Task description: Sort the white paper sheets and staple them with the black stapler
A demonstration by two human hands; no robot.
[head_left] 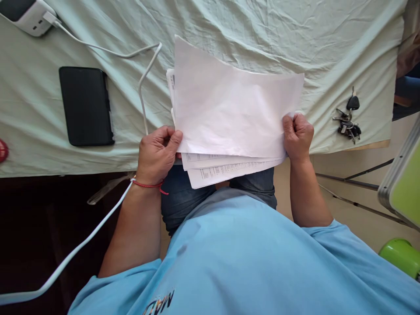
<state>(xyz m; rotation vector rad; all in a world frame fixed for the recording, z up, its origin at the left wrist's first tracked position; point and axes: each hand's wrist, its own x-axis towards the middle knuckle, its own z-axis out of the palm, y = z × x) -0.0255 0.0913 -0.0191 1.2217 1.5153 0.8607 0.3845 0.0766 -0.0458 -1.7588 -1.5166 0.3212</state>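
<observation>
Holding a stack of papers (229,118) with both hands, head view: left hand (157,153) pinches the stack's lower left corner, fingers (172,139) curled around the edge, thumb side on top; right hand (298,136) clenched on the lower right corner, fingers folded into a fist with the sheet edge caught inside. Top sheet blank white, slightly creased; printed sheets fan out below it toward the person's lap, text too small to read. Stack hangs over the near edge of the counter (229,26), which is covered in a pale green cloth, wrinkled. Relative to the papers: black phone (85,106) lies flat on the cloth to the left, well apart; white cable (144,87) runs between phone and papers, just beside the stack's left edge, and goes on down past the left wrist; white charger block (31,16) far upper left; bunch of keys (348,122) to the right, near the right hand but not touching. Red string bracelet (149,184) on left wrist. Light blue shirt (246,262) below the papers
</observation>
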